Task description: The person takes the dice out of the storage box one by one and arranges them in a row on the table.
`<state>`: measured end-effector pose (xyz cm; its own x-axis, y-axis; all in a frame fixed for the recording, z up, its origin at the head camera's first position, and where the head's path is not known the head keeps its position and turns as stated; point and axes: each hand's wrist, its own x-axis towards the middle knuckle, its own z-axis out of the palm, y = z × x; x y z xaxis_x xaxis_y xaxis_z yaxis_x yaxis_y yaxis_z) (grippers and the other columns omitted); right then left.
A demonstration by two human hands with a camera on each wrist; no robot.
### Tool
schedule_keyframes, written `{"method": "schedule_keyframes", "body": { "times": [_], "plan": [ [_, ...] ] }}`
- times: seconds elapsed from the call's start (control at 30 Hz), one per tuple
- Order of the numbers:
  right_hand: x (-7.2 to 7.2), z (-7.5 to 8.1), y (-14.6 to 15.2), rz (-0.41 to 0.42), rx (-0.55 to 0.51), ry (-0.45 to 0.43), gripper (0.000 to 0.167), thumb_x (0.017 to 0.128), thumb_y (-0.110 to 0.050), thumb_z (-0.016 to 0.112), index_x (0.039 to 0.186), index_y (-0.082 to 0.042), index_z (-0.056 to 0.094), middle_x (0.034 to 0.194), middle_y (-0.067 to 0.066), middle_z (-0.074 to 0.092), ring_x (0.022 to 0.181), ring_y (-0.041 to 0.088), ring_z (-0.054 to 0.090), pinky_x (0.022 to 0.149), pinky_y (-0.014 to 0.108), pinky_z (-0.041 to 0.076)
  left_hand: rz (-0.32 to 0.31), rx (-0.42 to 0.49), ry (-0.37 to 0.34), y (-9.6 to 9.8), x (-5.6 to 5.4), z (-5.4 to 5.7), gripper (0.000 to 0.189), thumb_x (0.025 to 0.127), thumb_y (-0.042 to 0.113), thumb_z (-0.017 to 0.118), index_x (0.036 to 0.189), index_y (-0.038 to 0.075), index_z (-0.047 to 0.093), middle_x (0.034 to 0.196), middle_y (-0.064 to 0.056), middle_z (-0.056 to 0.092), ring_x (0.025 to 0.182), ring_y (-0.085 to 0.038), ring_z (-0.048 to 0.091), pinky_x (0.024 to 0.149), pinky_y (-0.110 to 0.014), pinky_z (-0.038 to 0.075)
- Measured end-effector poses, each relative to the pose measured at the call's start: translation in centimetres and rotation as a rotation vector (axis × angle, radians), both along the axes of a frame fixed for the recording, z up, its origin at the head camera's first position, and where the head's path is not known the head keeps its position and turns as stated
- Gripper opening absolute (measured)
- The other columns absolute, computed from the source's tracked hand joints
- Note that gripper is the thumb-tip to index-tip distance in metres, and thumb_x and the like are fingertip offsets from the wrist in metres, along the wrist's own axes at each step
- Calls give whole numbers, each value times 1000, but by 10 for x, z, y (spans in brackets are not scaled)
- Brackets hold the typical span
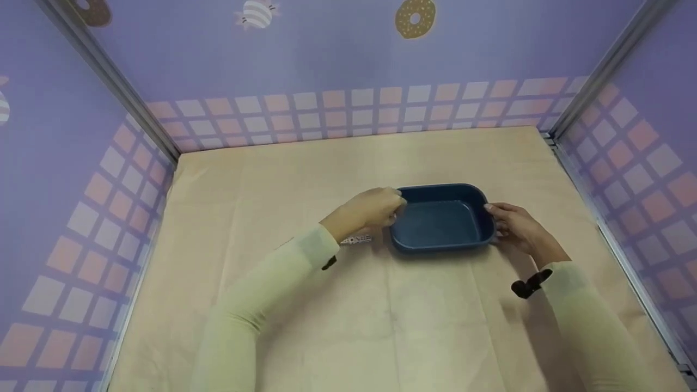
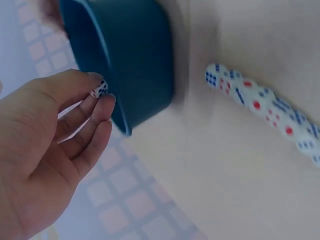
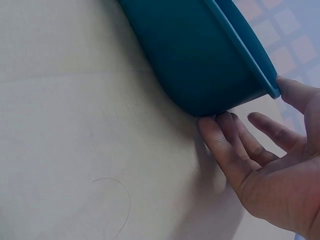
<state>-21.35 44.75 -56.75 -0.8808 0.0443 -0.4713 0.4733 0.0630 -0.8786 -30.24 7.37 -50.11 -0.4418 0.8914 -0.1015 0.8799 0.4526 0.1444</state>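
Observation:
My left hand point(image 1: 373, 209) pinches a white die point(image 2: 101, 89) between thumb and fingertips, at the left rim of a deep blue plastic box point(image 1: 435, 220). In the head view that die is hidden by the hand. The box is rectangular with rounded corners, and its visible inside floor is bare. At the box's right end, my right hand point(image 1: 514, 226) holds it, thumb on the rim and fingertips against the lower outer side. A row of white dice point(image 2: 270, 107) with red and blue pips lies left of the box, partly covered by my left forearm in the head view.
A beige cloth point(image 1: 326, 337) with fold lines covers the table. Purple walls point(image 1: 326, 60) with pink and white squares enclose the back and both sides, with metal posts point(image 1: 604, 60) at the corners. One dark hair point(image 3: 127, 195) lies on the cloth.

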Motion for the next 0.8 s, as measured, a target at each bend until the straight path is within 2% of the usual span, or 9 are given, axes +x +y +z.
{"method": "schedule_keyframes", "body": {
  "times": [0.13,0.4,0.5,0.63,0.8],
  "plan": [
    [-1,0,-2,2,3,6,60,104,-45,67,146,-7,48,89,-10,57,73,8,47,73,28,47,71,17,-19,-44,1,2,17,97,7,72,113,5,75,111,-10,70,102,-24,69,90,-34,58],
    [-1,0,0,12,7,1,61,106,-44,63,150,-6,44,90,-9,55,73,8,47,72,29,47,295,-2,-73,-141,2,-16,18,99,7,73,115,1,75,113,-14,72,103,-28,70,91,-38,59],
    [-1,-1,2,11,-3,-7,63,106,-44,63,152,-6,43,90,-9,56,72,8,48,73,29,47,362,2,-110,-170,4,-21,16,98,5,73,113,-1,75,111,-15,72,100,-29,70,88,-39,59],
    [1,-2,2,8,-2,-10,62,107,-43,63,152,-6,42,89,-9,57,73,8,48,76,30,49,411,1,-136,-199,11,-28,13,97,4,73,108,-2,76,106,-15,73,95,-28,69,86,-41,59],
    [0,-1,0,11,18,-12,66,106,-44,64,154,-5,41,96,-8,60,77,8,51,79,31,52,437,9,-145,-217,22,-38,10,96,2,72,104,-1,76,100,-13,73,89,-25,67,83,-42,59]
  ]
}}
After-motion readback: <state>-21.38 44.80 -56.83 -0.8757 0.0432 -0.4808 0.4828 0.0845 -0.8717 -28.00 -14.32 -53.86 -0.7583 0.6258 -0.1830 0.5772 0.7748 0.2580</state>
